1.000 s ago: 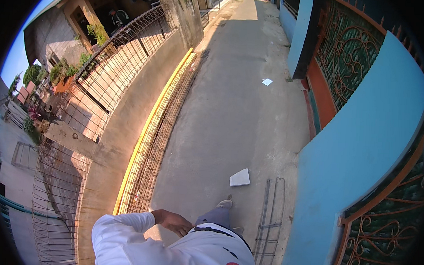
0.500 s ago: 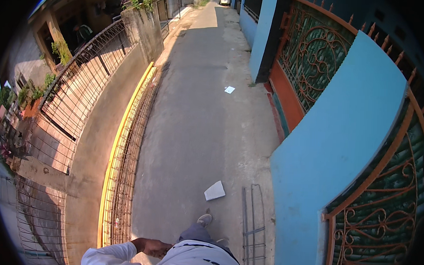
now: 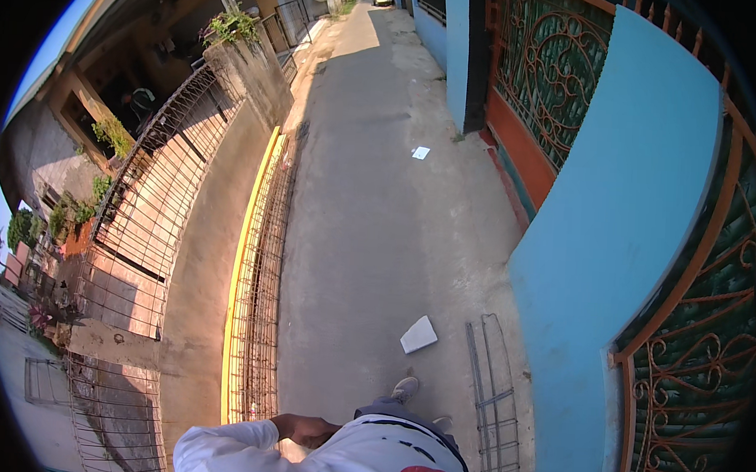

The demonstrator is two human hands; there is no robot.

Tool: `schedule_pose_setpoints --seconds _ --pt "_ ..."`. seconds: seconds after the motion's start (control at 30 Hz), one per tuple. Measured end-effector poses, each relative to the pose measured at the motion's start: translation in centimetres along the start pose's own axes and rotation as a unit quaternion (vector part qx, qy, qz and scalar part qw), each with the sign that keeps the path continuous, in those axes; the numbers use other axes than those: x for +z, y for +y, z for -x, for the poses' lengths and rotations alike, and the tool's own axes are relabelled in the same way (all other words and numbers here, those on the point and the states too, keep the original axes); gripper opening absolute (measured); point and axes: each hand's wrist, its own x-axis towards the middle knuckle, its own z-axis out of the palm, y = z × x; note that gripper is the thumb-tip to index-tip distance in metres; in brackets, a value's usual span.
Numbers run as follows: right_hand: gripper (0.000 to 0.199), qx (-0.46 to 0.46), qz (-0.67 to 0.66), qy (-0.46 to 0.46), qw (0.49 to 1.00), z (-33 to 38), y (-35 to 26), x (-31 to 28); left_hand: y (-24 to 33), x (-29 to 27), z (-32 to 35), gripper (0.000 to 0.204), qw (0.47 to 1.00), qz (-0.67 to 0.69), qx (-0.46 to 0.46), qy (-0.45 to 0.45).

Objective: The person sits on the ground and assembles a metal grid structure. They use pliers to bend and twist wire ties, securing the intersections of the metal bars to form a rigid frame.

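The left hand (image 3: 306,429) hangs loosely curled at the waist, seemingly empty; the right hand is unseen. White paper (image 3: 418,334) lies ahead on the lane (image 3: 369,236).

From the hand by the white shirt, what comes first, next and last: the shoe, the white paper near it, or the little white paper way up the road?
From the left hand:
1. Shoe, just right of it.
2. Near paper, ahead of the shoe.
3. Far paper, way up the lane near the blue wall.
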Motion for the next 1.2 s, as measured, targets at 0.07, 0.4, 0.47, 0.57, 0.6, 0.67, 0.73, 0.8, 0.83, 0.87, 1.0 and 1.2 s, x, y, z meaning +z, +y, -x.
schedule_pose_setpoints --seconds 0.07,0.4,0.47,0.57,0.6,0.67,0.73,0.8,0.83,0.87,1.0,1.2 --pt "0.024 -0.001 -0.014 0.0 1.0 0.3 0.2 0.1 1.9 1.7 2.9 0.058 0.995 -0.097 0.028 -0.003" --pt "0.023 0.078 -0.074 0.011 0.994 4.5 4.4 1.1 4.9 -1.1 -1.0 0.066 0.995 -0.091 0.003 -0.047" --pt "0.023 0.117 -0.097 0.014 0.988 6.3 6.3 1.5 6.5 -1.6 -1.5 0.069 0.993 -0.099 -0.044 -0.043" --pt "0.023 0.177 -0.144 0.021 0.973 9.5 9.6 2.5 8.7 -2.3 -1.4 0.07 0.983 -0.152 -0.105 -0.02" --pt "0.023 0.198 -0.163 0.023 0.966 10.6 10.7 3.0 9.7 -2.3 -1.5 0.067 0.974 -0.198 -0.109 -0.008" --pt "0.023 0.228 -0.203 0.034 0.952 12.5 13.1 4.1 11.8 -2.6 -2.0 0.062 0.945 -0.3 -0.129 0.007" --pt "0.023 0.245 -0.241 0.045 0.938 11.6 15.7 5.2 13.1 -3.6 -1.7 0.073 0.94 -0.321 -0.104 0.055" --pt "0.02 0.273 -0.28 0.128 0.912 9.1 17.6 6.7 14.9 -4.6 -5.3 0.061 0.942 -0.314 -0.016 0.121" --pt "0.019 0.268 -0.262 0.124 0.919 7.3 18.6 6.9 15.3 -4.4 -7.2 0.058 0.918 -0.363 0.021 0.156" --pt "0.018 0.281 -0.229 0.142 0.921 5.6 19.3 7.5 15.7 -4.3 -9.0 0.058 0.894 -0.417 0.004 0.166" --pt "0.021 0.086 0.118 0.109 0.983 -0.2 25.6 12.2 14.8 -1.8 -14.9 0.057 0.765 -0.63 -0.005 0.132" --pt "0.02 0.155 0.137 0.188 0.96 -2.9 23.4 20.0 12.8 -3.2 -18.5 0.054 0.642 -0.762 0.027 0.077"
